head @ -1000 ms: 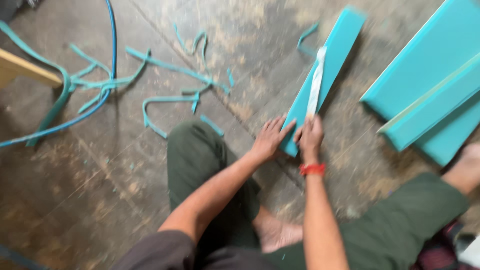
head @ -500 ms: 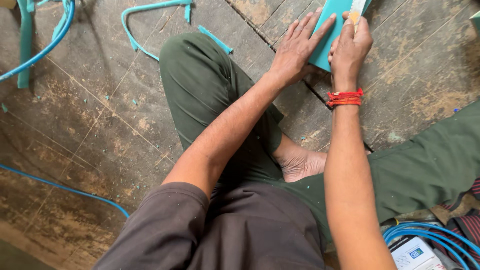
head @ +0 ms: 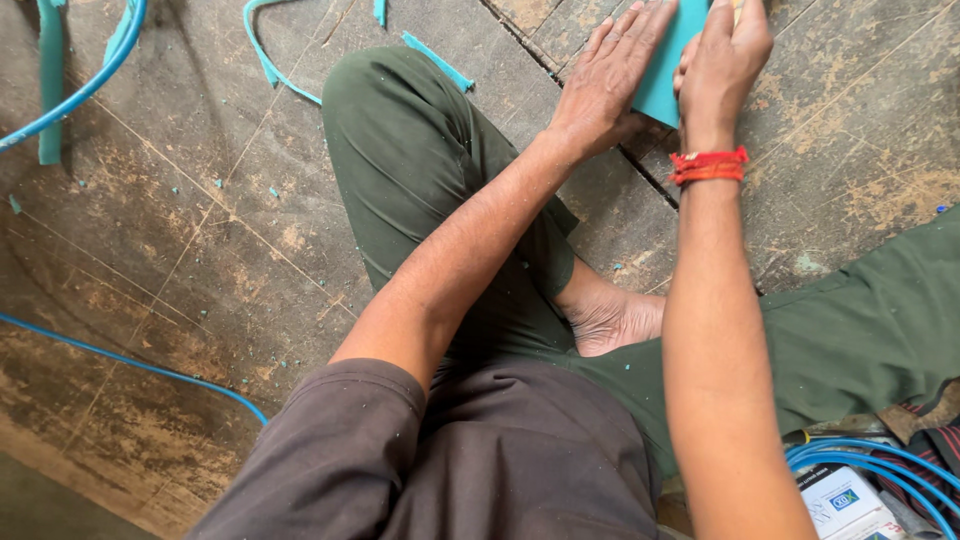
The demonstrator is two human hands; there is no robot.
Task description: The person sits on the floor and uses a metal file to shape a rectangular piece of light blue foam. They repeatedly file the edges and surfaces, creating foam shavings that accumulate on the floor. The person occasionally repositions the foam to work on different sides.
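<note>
My left hand (head: 610,75) lies flat and open, fingers spread on the near end of a teal foam strip (head: 668,75); my right hand (head: 722,65) is closed around a pale tool handle at the strip's edge. Both sit where they were half a second ago, only nearer the frame's top edge. Beyond my green trousers (head: 420,160), the worn plank floor (head: 200,250) carries teal offcuts (head: 437,60) and a blue hose (head: 80,95).

Teal foam strip (head: 668,70), red wristband (head: 708,165), olive-green trousers (head: 420,170) — blue cable (head: 90,85).
</note>
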